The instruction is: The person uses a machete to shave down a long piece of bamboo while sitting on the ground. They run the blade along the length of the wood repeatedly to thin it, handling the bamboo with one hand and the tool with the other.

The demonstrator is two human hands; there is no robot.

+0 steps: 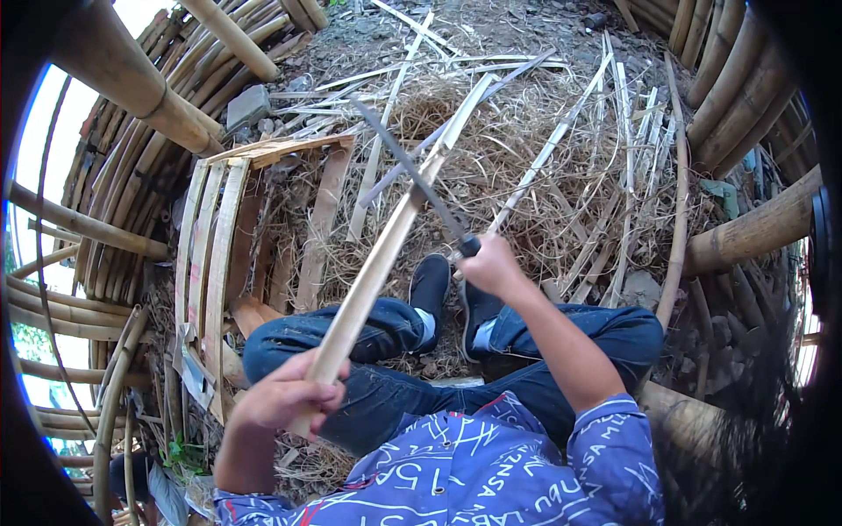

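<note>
Our left hand clasps the bamboo strip near its lower end, apparently for steadiness; our right hand grips the knife, blade crossing the strip.

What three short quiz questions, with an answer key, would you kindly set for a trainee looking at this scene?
1. Multiple choice: Where is the wooden crate relative to the person's shoes?
A) To their left
B) To their right
C) Underneath them

2. True or false: The right hand holds the knife by its handle.

3. Fill in the gap: The near end of the wooden strip is gripped by the person's ____ hand.

Key:
1. A, to their left.
2. True.
3. Left; the left hand is closed around that end.
</note>
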